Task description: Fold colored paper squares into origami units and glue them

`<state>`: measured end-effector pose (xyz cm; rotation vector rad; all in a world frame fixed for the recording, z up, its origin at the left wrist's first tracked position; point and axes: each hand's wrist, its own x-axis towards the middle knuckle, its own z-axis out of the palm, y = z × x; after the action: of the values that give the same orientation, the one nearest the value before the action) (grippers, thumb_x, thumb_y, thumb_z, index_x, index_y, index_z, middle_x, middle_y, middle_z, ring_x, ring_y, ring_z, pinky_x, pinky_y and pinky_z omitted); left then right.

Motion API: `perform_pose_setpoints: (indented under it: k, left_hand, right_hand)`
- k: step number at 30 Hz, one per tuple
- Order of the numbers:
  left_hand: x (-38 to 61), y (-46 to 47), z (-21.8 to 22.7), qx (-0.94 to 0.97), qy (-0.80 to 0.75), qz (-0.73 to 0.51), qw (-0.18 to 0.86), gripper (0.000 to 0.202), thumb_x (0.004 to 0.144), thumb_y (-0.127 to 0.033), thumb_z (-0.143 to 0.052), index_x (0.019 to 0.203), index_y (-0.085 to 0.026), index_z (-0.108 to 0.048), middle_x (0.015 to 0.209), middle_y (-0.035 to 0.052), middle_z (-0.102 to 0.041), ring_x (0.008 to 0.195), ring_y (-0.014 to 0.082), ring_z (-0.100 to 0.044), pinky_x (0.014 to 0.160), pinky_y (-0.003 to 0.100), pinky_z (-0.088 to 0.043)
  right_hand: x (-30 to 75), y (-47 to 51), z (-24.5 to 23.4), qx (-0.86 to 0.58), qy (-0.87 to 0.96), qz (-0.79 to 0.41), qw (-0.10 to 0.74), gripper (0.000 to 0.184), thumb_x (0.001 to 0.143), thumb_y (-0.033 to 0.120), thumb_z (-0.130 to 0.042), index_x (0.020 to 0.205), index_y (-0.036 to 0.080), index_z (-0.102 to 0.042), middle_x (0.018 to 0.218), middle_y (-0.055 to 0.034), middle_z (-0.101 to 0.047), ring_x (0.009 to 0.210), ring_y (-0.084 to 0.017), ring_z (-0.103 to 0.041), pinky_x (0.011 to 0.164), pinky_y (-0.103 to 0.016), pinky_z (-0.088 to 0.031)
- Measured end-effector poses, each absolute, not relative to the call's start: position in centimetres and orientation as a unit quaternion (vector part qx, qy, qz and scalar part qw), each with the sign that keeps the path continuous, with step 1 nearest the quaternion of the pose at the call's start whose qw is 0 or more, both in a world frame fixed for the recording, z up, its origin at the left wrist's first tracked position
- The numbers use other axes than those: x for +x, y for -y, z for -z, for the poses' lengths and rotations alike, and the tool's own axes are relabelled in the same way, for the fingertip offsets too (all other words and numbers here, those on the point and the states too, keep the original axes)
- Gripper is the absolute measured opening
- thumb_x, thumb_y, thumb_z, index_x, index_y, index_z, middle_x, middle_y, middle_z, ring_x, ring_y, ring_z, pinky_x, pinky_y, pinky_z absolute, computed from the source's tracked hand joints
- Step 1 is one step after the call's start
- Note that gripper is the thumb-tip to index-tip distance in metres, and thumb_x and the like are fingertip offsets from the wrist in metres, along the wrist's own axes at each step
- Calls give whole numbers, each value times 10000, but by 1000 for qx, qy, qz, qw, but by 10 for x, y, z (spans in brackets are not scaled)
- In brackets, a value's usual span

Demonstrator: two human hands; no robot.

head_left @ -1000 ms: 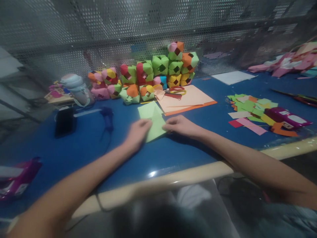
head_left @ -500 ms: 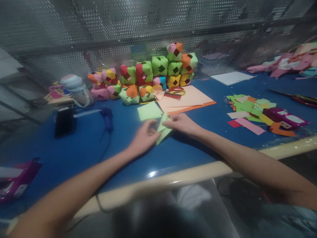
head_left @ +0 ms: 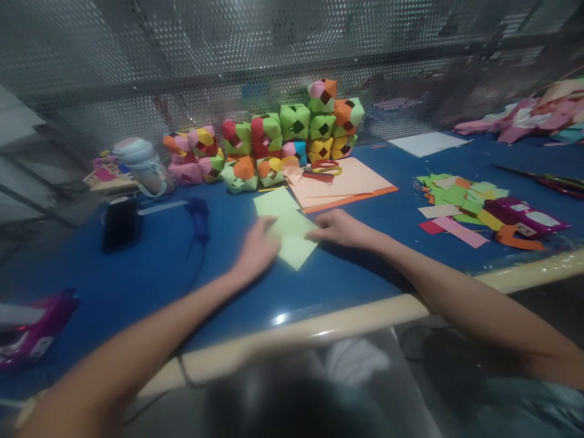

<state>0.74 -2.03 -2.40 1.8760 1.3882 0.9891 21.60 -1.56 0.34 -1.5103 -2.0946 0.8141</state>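
Newly opened green paper [head_left: 295, 238], right grip [head_left: 343, 230] pinching its corner, left grip [head_left: 256, 248] opposite, hold unclear

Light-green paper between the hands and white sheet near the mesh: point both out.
Light-green paper [head_left: 297, 239], head view: middle of its upper face.
White sheet [head_left: 429, 143], head view: middle of its flat surface.

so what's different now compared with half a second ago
The light green sheet, folded narrow then, is now opened out, one corner pointing toward the near table edge. The left hand, blurred, has shifted left, to the sheet's left side. The right hand stays at its right corner. The paper balls and scraps stayed put.
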Motion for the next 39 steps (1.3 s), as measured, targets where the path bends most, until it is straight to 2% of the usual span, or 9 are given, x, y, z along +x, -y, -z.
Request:
perform_pose_setpoints:
  k: [3, 6, 11, 16, 20, 23, 26, 32, 39]
  left_hand:
    - [6, 18, 26, 731, -526, -335, 280, 305, 704, -142, -502, 1006, -157, -542, 969, 57, -634, 880, 179, -578, 813, 315, -438]
    - [5, 18, 25, 751, -518, -314, 263, 198, 696, -136, -509, 889, -166, -544, 893, 33, -629, 802, 159, -558, 736, 274, -428]
    - [6, 19, 24, 763, -511, -308, 250, 81, 693, -149, -505, 769, -176, -503, 778, 0, -584, 695, 135, -503, 620, 237, -376]
    - [1, 17, 20, 773, -508, -293, 242, 118, 666, -131, -491, 771, -181, -507, 761, -10, -577, 691, 132, -493, 622, 234, -375]
    - [-11, 7, 20, 787, -498, -273, 241, 177, 667, -144, -500, 837, -179, -535, 766, -5, -578, 682, 130, -496, 638, 241, -383]
    - [-19, -1, 22, 803, -473, -248, 264, 141, 693, -182, -503, 826, -174, -551, 721, -6, -565, 651, 124, -489, 622, 240, -380]
    - [-23, -5, 21, 815, -458, -224, 277, 97, 707, -212, -507, 777, -174, -564, 665, -13, -548, 620, 119, -473, 599, 235, -369]
    - [-22, -3, 15, 830, -446, -201, 269, 78, 723, -215, -502, 726, -173, -567, 629, -20, -534, 600, 116, -453, 594, 240, -364]
    - [-29, -8, 11, 860, -405, -164, 263, 107, 764, -219, -492, 784, -178, -589, 721, -1, -585, 659, 126, -505, 669, 256, -409]
  right_hand:
    - [220, 11, 2, -545, 784, -216, 206, 304, 705, 329, -625, 520, 173, -441, 528, 42, -427, 530, -87, -357, 517, -238, -218]
    - [216, 7, 7, -521, 799, -211, 215, 85, 686, 231, -607, 659, 159, -572, 624, 19, -528, 580, -100, -419, 541, -228, -262]
    - [200, 2, 15, -492, 757, -328, 277, 249, 676, 227, -588, 898, 121, -625, 769, -15, -597, 658, -116, -486, 581, -220, -335]
    - [197, 1, 24, -493, 762, -302, 292, 95, 667, 225, -573, 702, 137, -569, 635, 29, -491, 599, -101, -424, 561, -222, -302]
    - [203, 2, 29, -463, 788, -275, 299, 85, 685, 229, -562, 664, 156, -525, 633, 28, -487, 600, -103, -411, 570, -225, -298]
    - [204, 2, 32, -411, 832, -215, 306, 32, 677, 144, -526, 656, 164, -513, 674, 0, -535, 644, -122, -434, 610, -235, -316]
    - [204, 3, 34, -362, 872, -139, 300, 93, 686, 85, -489, 704, 165, -534, 738, -36, -584, 710, -150, -460, 669, -257, -325]
    - [203, 9, 36, -338, 904, -29, 259, 261, 816, 123, -470, 1053, 156, -575, 884, -79, -645, 800, -190, -483, 729, -293, -299]
    - [209, 10, 35, -264, 936, 102, 210, 249, 900, 156, -412, 892, 181, -659, 815, -52, -672, 726, -174, -453, 716, -314, -258]
